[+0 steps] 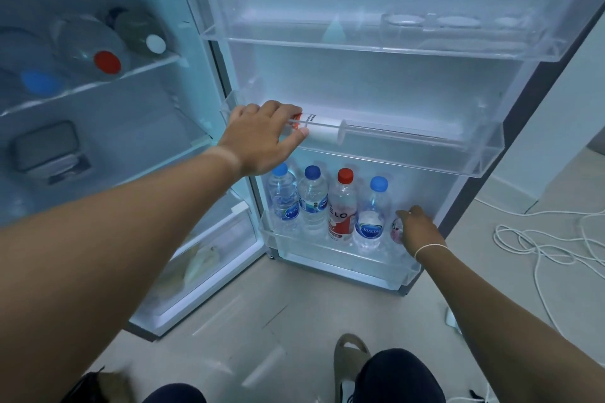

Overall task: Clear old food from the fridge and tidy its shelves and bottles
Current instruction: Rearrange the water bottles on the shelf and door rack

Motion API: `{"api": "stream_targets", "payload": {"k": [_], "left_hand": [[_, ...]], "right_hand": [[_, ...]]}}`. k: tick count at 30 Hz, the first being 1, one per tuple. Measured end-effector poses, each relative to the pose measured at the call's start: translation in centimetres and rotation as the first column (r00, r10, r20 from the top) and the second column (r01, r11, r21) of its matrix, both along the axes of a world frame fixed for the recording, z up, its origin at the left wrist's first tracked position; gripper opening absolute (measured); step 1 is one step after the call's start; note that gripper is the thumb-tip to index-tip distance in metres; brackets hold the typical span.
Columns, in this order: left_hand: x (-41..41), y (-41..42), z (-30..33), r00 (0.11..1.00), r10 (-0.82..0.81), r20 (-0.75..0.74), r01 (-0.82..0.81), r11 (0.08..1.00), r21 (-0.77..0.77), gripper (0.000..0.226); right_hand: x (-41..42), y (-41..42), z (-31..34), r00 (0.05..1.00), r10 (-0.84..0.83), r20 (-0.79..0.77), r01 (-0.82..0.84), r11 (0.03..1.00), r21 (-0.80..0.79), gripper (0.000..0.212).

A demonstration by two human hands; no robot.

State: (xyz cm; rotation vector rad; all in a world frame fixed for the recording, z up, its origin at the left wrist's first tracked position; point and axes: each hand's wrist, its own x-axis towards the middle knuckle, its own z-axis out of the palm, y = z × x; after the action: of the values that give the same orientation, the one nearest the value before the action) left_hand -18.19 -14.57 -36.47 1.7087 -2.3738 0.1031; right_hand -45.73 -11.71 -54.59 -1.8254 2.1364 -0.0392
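Observation:
The fridge door stands open in front of me. My left hand (262, 137) is closed around a small white container with a red and white label (322, 131), which lies on its side in the middle door bin (425, 154). In the bottom door bin (327, 255) stand three blue-capped water bottles (312, 203) and a red-capped bottle (342, 206). At the right end of that row my right hand (419, 232) grips a small bottle with a pink label (397, 229), mostly hidden by my fingers.
The top door bin (376, 39) holds a clear egg tray. Inside the fridge, bottles with red, white and blue caps lie on a glass shelf (98, 82); a grey box (45, 147) sits below. A white cable (537, 239) coils on the floor at right. My sandalled foot (350, 353) is near.

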Motion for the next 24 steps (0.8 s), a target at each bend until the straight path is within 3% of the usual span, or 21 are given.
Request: {"api": "stream_targets", "payload": {"k": [8, 16, 24], "left_hand": [[0.0, 0.0, 0.1, 1.000, -0.001, 0.003, 0.001, 1.000, 0.026, 0.060], [0.0, 0.4, 0.4, 1.000, 0.001, 0.016, -0.002, 0.998, 0.059, 0.057], [1.5, 0.6, 1.4, 0.997, -0.056, 0.049, 0.047, 0.986, 0.160, 0.066]], "right_hand": [[0.2, 1.0, 0.9, 0.996, -0.022, 0.091, 0.028, 0.998, -0.059, 0.062], [1.6, 2.9, 3.1, 0.997, 0.040, 0.063, -0.032, 0.993, -0.112, 0.048], [6.9, 3.3, 5.0, 0.965, 0.154, 0.214, -0.132, 0.985, -0.113, 0.037]]}}
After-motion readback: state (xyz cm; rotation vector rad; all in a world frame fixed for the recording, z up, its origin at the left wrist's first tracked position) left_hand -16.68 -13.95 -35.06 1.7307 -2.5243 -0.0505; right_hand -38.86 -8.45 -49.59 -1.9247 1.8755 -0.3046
